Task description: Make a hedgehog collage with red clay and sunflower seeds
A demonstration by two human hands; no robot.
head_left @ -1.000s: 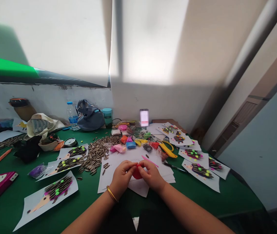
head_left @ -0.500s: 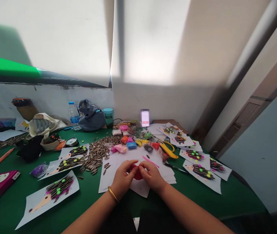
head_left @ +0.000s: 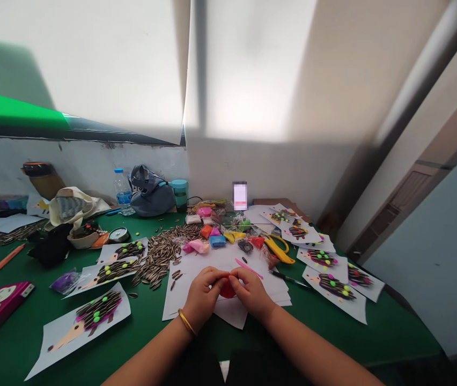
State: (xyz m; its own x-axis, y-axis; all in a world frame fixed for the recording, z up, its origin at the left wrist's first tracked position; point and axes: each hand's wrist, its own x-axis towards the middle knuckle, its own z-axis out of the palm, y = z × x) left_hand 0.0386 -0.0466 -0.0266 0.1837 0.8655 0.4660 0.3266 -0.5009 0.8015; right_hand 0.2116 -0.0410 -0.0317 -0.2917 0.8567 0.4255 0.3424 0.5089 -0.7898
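Note:
A flat, rounded red piece [head_left: 227,288] is pinched at its upper edge between both hands, above white paper sheets [head_left: 196,262]. My left hand [head_left: 204,292], with a gold bangle at the wrist, has its thumb and fingertips closed on the left side of the piece. From the right, my right hand [head_left: 250,289] grips it the same way, and the fingertips of the two hands meet. A pink stick [head_left: 248,268] lies on the paper just beyond my right hand. A few seeds [head_left: 175,276] rest on the paper's left side.
A heap of striped seeds [head_left: 164,249] lies left of the paper. Bagged coloured clay [head_left: 218,240], yellow scissors [head_left: 280,250] and a black pen [head_left: 290,279] sit beyond and right. Seed hedgehog pictures [head_left: 333,287] flank both sides. A phone [head_left: 240,196] stands at the wall.
The fingertips have shifted slightly around the upper edge of the red piece, which both hands still hold. The view has moved very slightly.

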